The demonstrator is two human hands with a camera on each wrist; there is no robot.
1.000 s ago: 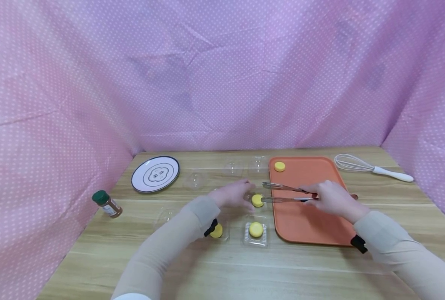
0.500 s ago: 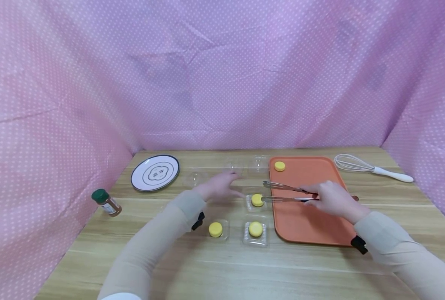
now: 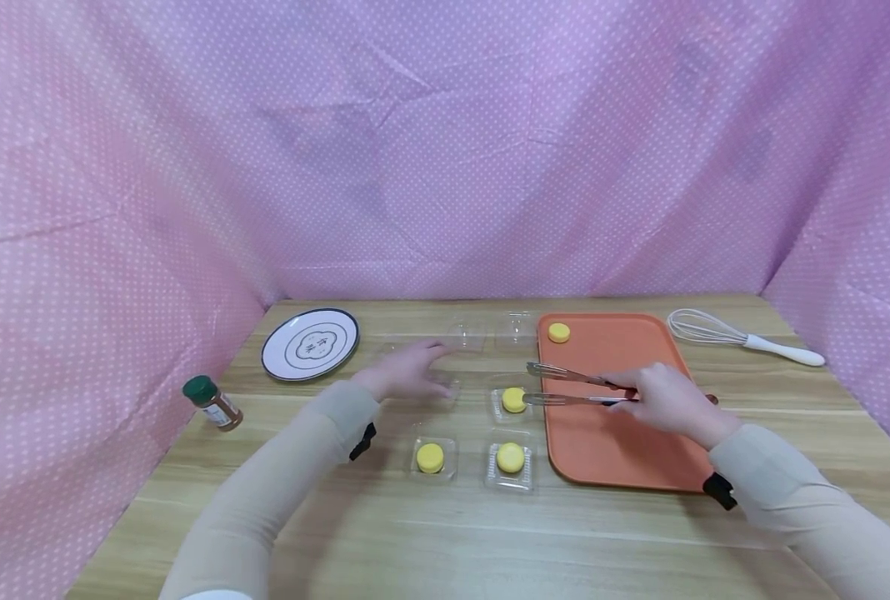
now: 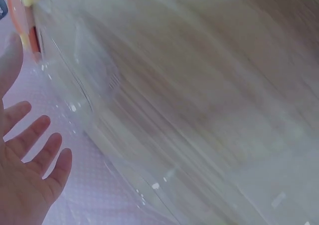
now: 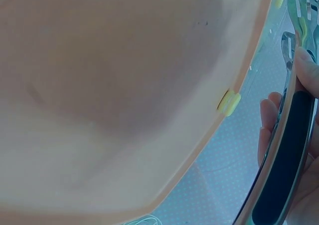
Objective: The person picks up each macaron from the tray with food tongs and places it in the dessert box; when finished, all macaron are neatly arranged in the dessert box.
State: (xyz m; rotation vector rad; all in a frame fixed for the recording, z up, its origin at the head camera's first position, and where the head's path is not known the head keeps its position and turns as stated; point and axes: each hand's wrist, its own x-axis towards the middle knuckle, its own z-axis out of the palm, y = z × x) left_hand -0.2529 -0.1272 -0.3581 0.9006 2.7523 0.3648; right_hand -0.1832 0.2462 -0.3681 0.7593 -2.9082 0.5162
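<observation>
Spread tongs [image 3: 572,400] hanging over the left edge of an orange tray [image 3: 625,454]

The tongs are pointing left, their two arms standing well apart and pinching nothing. The tip of the lower arm is overlapping, in the head view, the side of a yellow round [image 3: 513,400] that is sitting in a clear plastic case [image 3: 501,415]; whether they are touching, I cannot tell. The right hand [image 3: 670,404] is gripping the tongs, with the thumb lying along a dark handle inset [image 5: 281,170].

The left hand [image 3: 407,371] is hovering left of that case, its fingers parting loosely, as the left wrist view is showing. Another case is lying near its fingertips.

Nearer the person, two more yellow rounds are resting in cases, side by side; a further one is occupying the tray's far left corner. Clear plastic cases are also lying toward the back of the table [image 3: 445,550].

Farther out, a whisk [image 3: 786,349] is lying right of the tray, while a blue-rimmed plate [image 3: 311,344] and a green-capped bottle [image 3: 213,403] are standing at the left. Pink dotted cloth [image 3: 445,167] is hanging behind.
</observation>
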